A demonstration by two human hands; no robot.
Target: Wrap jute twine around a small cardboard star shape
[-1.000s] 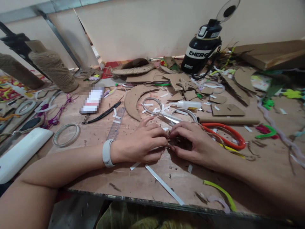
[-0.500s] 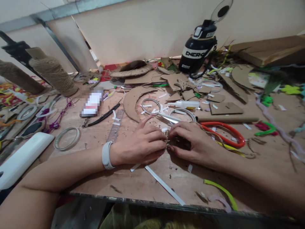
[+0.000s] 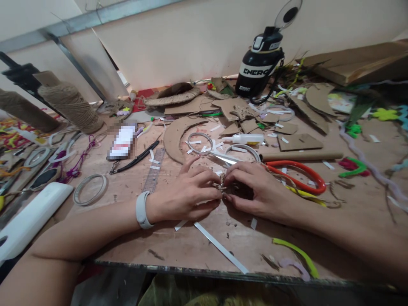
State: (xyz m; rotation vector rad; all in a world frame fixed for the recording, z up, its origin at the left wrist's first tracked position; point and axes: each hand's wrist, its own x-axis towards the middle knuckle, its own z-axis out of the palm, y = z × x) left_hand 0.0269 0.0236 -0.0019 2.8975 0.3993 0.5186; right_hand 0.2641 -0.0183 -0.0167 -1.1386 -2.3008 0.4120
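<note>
My left hand (image 3: 191,191), with a grey band on its wrist, has its fingers curled together over the table. Opposite it, my right hand (image 3: 255,187) meets it, thumb and fingers bent into a pinch. Between the fingertips of both hands is a small brown twine piece (image 3: 222,187), mostly covered by the fingers. Just beyond the hands lie scissors with red-orange handles (image 3: 295,163), their blades pointing left. Two pale rings (image 3: 200,135) lie near the blades, among white paper strips (image 3: 219,246).
A clear ruler (image 3: 153,174), a phone (image 3: 123,140) and another pale ring (image 3: 90,190) lie left. Behind are cardboard scraps (image 3: 174,140), a small glue bottle (image 3: 247,139) and a black drink bottle (image 3: 258,68). Twine spools (image 3: 72,106) stand back left. The table edge (image 3: 178,272) runs in front.
The view has tilted slightly, shifting the background a little. My hands stay almost in place, still pinching the small twine piece with slight finger movement.
</note>
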